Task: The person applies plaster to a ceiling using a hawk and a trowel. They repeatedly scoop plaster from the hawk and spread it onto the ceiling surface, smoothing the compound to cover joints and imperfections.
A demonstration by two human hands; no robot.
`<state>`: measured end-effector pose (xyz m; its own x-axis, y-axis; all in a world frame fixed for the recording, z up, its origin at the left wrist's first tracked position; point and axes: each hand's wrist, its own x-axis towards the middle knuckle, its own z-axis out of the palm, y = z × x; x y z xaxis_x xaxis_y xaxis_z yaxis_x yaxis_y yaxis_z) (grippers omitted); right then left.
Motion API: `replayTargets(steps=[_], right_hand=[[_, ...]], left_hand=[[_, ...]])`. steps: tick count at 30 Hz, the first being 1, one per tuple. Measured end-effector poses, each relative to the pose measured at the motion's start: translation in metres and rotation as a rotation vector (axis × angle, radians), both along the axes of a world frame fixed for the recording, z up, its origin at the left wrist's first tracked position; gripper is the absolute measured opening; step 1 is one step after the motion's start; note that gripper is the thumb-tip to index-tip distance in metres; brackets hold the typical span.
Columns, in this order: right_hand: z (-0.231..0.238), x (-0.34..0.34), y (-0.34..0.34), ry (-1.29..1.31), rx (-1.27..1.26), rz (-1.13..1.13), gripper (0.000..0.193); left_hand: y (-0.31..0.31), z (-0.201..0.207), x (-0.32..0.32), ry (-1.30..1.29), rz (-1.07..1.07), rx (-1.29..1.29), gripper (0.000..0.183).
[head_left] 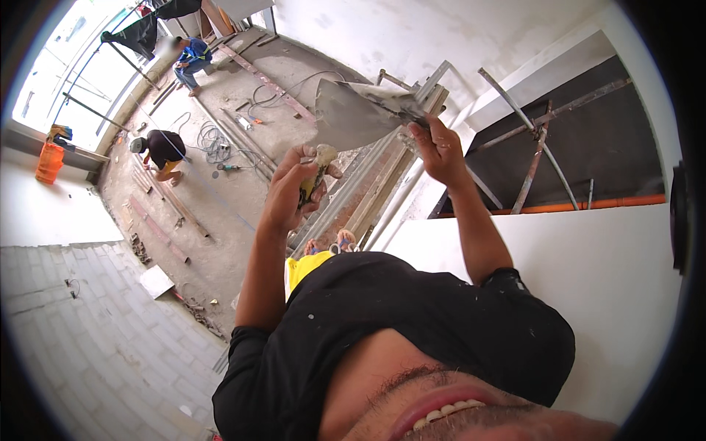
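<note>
Up in front of me, my right hand (440, 151) is closed on the dark handle end of a wide grey trowel (351, 116). Its flat blade reaches out to the left, with pale smears of plaster along the upper edge. My left hand (290, 187) wraps round a hand tool with a yellow and black handle (312, 180). The rounded upper end is crusted with pale material, and I cannot make out the tool's exact kind. This hand is just below the blade's left part; whether they touch is unclear.
My feet (346, 239) stand in sandals beside planks and metal poles (375, 187). Lower down, the floor (228, 195) holds cables (213, 143), pipes and boards. One person in blue (193, 55) sits; another in black (163, 147) bends low. Scaffold tubes (540, 140) cross a dark opening at right.
</note>
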<state>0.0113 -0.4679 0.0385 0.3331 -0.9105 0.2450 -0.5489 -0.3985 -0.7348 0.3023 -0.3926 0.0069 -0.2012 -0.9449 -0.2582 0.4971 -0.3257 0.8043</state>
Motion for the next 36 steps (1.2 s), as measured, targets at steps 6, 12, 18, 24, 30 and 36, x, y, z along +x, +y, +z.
replayTargets(steps=[6, 12, 18, 24, 30, 36], right_hand=[[0.009, -0.019, -0.016, 0.156, -0.439, 0.352, 0.060], [0.014, -0.043, -0.028, 0.421, -0.557, 0.372, 0.075], [-0.005, -0.056, -0.045, 0.526, -0.785, 0.177, 0.047], [-0.036, -0.097, -0.030, -0.122, 0.016, -0.356, 0.029], [-0.016, -0.082, -0.003, -1.096, 0.518, -0.329, 0.014], [-0.038, -0.018, -0.008, -1.175, 0.732, -0.139, 0.023]], left_hand=[[0.002, 0.015, -0.008, -0.108, -0.015, -0.114, 0.026], [0.003, 0.019, -0.014, -0.143, -0.015, -0.157, 0.029], [0.002, 0.016, -0.016, -0.158, -0.044, -0.184, 0.035], [-0.018, -0.024, -0.031, -0.122, 0.123, -0.270, 0.044], [-0.045, -0.069, -0.067, -0.198, 0.224, -0.319, 0.046], [-0.055, -0.088, -0.080, -0.323, 0.313, -0.507, 0.051]])
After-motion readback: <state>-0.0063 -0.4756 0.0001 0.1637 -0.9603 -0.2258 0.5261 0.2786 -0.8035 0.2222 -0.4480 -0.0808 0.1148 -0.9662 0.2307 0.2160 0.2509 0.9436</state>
